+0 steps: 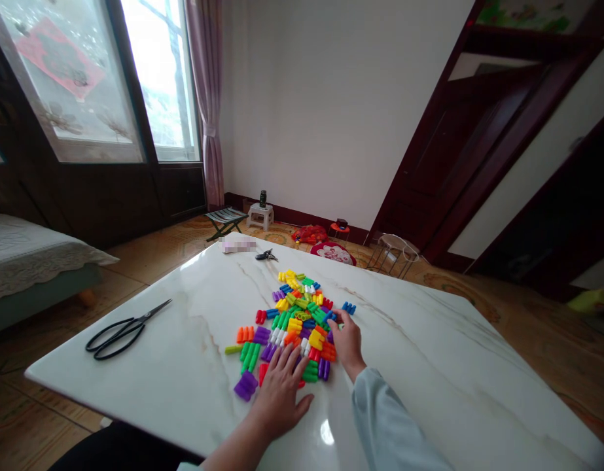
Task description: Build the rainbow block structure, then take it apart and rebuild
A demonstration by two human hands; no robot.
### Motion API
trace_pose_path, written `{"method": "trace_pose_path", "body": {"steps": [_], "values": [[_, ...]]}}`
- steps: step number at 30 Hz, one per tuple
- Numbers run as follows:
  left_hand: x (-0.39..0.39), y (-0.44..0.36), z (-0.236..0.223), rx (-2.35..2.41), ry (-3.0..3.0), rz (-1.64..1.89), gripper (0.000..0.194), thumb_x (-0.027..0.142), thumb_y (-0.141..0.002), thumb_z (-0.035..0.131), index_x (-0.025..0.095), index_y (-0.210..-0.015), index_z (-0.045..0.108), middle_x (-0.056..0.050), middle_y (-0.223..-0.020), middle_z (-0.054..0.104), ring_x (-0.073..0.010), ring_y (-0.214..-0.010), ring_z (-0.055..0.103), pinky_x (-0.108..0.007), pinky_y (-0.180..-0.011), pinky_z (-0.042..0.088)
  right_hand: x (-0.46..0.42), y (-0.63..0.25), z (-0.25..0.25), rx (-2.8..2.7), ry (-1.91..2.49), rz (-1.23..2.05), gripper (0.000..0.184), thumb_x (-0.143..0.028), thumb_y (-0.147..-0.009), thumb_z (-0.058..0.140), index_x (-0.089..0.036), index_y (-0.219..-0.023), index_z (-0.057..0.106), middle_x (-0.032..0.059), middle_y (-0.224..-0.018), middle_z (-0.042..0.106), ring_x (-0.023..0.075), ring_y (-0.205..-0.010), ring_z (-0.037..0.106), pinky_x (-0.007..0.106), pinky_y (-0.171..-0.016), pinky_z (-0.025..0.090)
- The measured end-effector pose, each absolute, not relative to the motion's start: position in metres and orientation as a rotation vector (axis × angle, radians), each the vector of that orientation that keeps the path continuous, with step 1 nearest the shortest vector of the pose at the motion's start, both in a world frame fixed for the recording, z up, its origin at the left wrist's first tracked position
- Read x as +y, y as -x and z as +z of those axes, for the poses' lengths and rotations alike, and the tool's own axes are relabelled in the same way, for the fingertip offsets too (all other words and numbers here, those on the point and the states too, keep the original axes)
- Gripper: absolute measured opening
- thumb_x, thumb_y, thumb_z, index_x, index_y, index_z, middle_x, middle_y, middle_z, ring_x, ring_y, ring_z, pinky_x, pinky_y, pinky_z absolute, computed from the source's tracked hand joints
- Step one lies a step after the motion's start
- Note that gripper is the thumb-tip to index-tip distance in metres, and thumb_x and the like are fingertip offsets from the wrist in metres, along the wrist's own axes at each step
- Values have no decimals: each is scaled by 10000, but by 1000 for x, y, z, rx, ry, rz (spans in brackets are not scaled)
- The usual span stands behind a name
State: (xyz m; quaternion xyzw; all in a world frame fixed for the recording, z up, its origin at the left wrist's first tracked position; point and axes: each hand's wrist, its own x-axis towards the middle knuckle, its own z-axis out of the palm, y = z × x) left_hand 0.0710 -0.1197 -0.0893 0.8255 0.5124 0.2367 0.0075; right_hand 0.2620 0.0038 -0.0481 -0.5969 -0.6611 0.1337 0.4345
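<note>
A heap of small plastic building pieces (296, 320) in many bright colours lies on a white marble table (429, 366). My left hand (281, 391) lies flat on the near edge of the heap, fingers stretched out over the pieces. My right hand (347, 341) rests at the heap's right side, its fingers curled and touching a blue piece (330, 316). Another blue piece (349, 307) lies apart just right of the heap, and a purple piece (245, 385) sits at the near left.
Black scissors (125, 330) lie on the table's left part. A set of keys (266, 256) and a blurred pinkish object (237, 244) are at the far edge. A bed (31, 261) stands left; stools (260, 214) and toys sit by the far wall.
</note>
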Motion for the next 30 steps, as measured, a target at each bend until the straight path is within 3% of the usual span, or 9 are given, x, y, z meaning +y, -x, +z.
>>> {"method": "trace_pose_path", "body": {"steps": [3, 10, 17, 23, 30], "values": [[-120, -70, -90, 1605, -2585, 737, 716, 376, -806, 635, 245, -1468, 397, -57, -1562, 341, -332, -1432, 295, -544, -1158, 277, 3, -305, -67, -1597, 1588, 253, 288, -320, -806, 539, -179, -1023, 665, 86, -933, 712, 217, -770, 641, 328, -749, 499], [-122, -69, -85, 1595, -2602, 732, 702, 395, -822, 624, 242, -1469, 399, -65, -1561, 343, -339, -1425, 308, -542, -1153, 289, 24, -364, -92, -1582, 1744, 145, 281, -234, -801, 499, -164, -1022, 660, 112, -991, 685, 217, -838, 645, 319, -798, 492], [-123, -68, -85, 1592, -2612, 730, 715, 388, -820, 621, 245, -1479, 384, -57, -1572, 318, -338, -1429, 303, -540, -1149, 302, 68, -369, -82, -1562, 1893, 46, 215, -175, -767, 542, -187, -927, 686, 83, -920, 705, 215, -814, 639, 305, -751, 466], [-124, -68, -82, 1599, -2595, 679, 721, 381, -819, 617, 251, -1484, 370, -42, -1587, 280, -332, -1442, 279, -545, -1150, 304, 83, -362, -85, -1588, 1917, 57, 248, -146, -784, 547, -192, -978, 694, 83, -963, 704, 209, -828, 639, 286, -710, 444], [-125, -68, -79, 1590, -2588, 689, 728, 381, -811, 628, 247, -1482, 380, -57, -1581, 294, -341, -1436, 288, -545, -1150, 302, 85, -358, -85, -1614, 1904, 47, 296, -122, -786, 539, -170, -1042, 679, 110, -1014, 695, 224, -890, 639, 306, -773, 460]]}}
